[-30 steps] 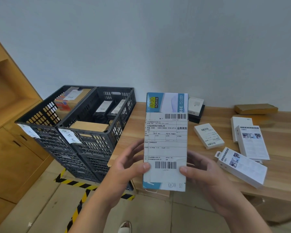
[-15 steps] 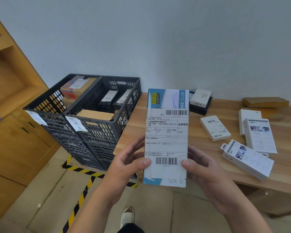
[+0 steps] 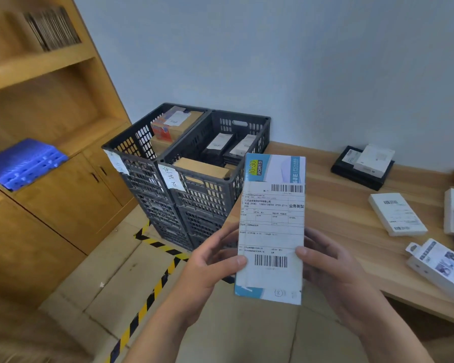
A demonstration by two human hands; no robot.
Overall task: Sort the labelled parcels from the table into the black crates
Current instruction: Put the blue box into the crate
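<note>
View has swung left: crates and shelving now fill more of the frame
Left hand (image 3: 212,265) and right hand (image 3: 328,268) pinch the upright labelled parcel (image 3: 271,229) at its lower edges, thumbs in front, fingers hidden behind; black crates (image 3: 194,189) lie beyond the left fingers; label print too small to read

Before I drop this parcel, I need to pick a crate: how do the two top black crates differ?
The left crate holds brown cartons, one orange-printed; the right crate holds dark flat packs and one tan box. The right crate stands against the table; the left crate stands farther from it. Both carry a white paper tag.
</note>
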